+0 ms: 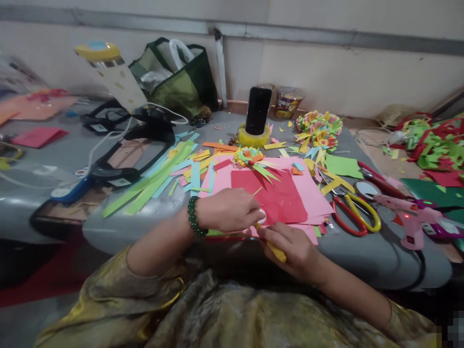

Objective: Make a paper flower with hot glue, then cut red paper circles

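My left hand (232, 210), with a green bead bracelet (195, 216) at its wrist, is closed over the front edge of a red paper sheet (270, 191). A small white thing (261, 215) shows at its fingertips; what the fingers pinch is hidden. My right hand (295, 249) is closed round a narrow yellow strip (277, 252), seemingly paper, whose far end reaches my left fingers. Pink sheets (315, 198) lie under the red one. Just beyond stands a fringed paper flower (248, 155) in several colours, with green points spreading from it.
Scissors (357, 212) and a pink glue gun (408, 217) lie at the right. A phone (258, 111) stands in a yellow tape roll (253, 139). Green paper strips (155, 179) and black headgear (145, 145) lie left, near a tilted bottle (116, 79) and green bag (181, 82).
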Demonstrator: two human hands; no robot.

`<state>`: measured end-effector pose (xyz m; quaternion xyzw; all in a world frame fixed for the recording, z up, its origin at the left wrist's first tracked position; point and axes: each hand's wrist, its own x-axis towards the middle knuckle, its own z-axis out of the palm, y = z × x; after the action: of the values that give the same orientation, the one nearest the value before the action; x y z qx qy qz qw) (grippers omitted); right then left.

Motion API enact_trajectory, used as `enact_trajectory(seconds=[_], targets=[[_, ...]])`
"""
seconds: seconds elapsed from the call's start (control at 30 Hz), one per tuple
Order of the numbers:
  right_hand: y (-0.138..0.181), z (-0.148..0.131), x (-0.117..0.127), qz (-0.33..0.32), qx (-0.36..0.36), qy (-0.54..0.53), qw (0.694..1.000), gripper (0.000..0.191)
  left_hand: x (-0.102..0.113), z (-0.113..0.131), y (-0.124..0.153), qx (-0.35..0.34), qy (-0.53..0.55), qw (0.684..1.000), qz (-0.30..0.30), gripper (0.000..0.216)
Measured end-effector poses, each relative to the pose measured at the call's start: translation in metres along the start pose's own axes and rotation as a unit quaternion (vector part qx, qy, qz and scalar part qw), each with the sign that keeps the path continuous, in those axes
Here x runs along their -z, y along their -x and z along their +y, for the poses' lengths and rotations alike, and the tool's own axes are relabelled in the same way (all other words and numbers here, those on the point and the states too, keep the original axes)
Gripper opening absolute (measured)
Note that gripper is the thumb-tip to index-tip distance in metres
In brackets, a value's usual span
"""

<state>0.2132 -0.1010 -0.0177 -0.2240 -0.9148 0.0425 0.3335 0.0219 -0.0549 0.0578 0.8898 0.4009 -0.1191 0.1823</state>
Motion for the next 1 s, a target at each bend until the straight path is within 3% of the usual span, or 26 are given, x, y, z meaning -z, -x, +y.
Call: enact_trajectory(seconds=[0.23,0.37,0.53,0.63,0.83,1.0], targets=[[-0.006,0.0,-0.016,0.005,0.075,0.095,0.993,0.026,0.002,0.001,0.001,0.009,0.023,1.0,0.001,0.041],[-0.003,-0.004,-0.012,0.01,0.068,0.095,0.993,0.023,0.0,0.002,0.002,0.015,0.021,1.0,0.005,0.041],[0.004,-0.003,0.0,-0.003,-0.021,0.006,1.0,0.02,-0.001,0.002,0.003,0.025,0.014,1.0,0.01,0.043],[0.008,0.005,0.006,0.027,-0.086,-0.065,0.994,0.02,-0.003,0.002,0.003,0.022,0.017,0.999,0.015,0.045],[0.009,0.024,0.015,0.079,-0.219,-0.078,0.969,0.012,-0.005,0.001,0.003,0.034,0.019,0.999,0.017,0.046],[0.008,0.024,0.013,0.111,-0.234,-0.115,0.959,0.011,-0.008,-0.001,0.004,0.036,0.028,0.999,0.018,0.047]])
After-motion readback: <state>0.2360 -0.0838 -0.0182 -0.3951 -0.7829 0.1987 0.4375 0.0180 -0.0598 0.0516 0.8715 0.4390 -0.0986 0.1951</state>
